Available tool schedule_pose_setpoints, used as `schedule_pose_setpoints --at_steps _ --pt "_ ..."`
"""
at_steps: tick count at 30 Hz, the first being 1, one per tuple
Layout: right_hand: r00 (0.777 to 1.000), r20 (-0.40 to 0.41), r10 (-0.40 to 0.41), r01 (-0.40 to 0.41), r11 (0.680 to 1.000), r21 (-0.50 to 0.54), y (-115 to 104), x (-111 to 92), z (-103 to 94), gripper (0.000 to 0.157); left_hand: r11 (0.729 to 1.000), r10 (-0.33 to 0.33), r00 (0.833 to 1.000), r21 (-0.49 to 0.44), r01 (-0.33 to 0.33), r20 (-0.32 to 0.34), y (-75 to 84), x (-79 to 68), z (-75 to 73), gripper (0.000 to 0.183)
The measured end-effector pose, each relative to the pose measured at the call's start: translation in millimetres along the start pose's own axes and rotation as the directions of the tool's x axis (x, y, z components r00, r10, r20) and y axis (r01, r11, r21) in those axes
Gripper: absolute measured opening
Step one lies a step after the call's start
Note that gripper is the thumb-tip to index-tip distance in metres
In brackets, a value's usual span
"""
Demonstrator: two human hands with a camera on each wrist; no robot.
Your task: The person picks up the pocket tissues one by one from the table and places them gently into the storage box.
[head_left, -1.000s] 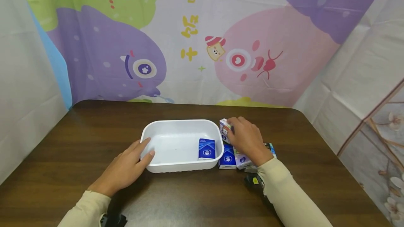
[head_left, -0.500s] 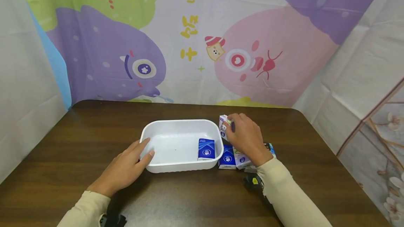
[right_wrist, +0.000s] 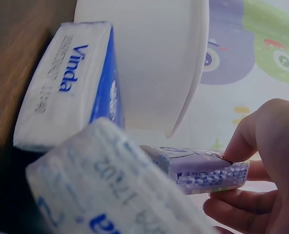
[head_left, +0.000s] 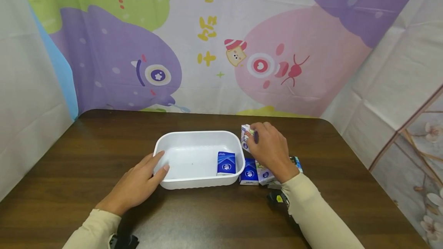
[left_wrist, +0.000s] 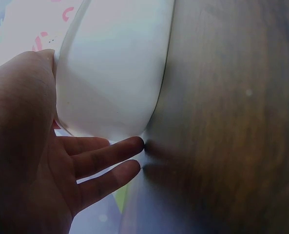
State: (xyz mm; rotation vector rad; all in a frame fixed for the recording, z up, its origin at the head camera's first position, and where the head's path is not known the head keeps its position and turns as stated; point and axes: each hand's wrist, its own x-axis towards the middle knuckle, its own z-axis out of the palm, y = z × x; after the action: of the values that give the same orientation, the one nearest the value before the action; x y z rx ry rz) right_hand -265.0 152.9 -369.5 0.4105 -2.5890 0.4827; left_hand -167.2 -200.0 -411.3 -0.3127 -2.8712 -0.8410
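While left fingers (left_wrist: 110,155) touch tub (head_left: 187,160), right (right_wrist: 251,201) pinch packet (right_wrist: 198,168).

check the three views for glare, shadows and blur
Head: pale glare on the near part of the table; left wrist: white tray washed out, table soft; right wrist: nearest pack blurred, blue-and-white pack beyond it clearer, deep shadow at lower left.
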Motion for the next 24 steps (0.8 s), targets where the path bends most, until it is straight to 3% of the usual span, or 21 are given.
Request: schedule_pose_setpoints --at_steps 24 --pt "0.994 -0.092 -0.056 0.057 0.998 0.013 -13 -1 -14.4 0.032 1.000 0.017 1.000 0.004 -0.017 -0.012 -1.1 0.1 1.5 0.066"
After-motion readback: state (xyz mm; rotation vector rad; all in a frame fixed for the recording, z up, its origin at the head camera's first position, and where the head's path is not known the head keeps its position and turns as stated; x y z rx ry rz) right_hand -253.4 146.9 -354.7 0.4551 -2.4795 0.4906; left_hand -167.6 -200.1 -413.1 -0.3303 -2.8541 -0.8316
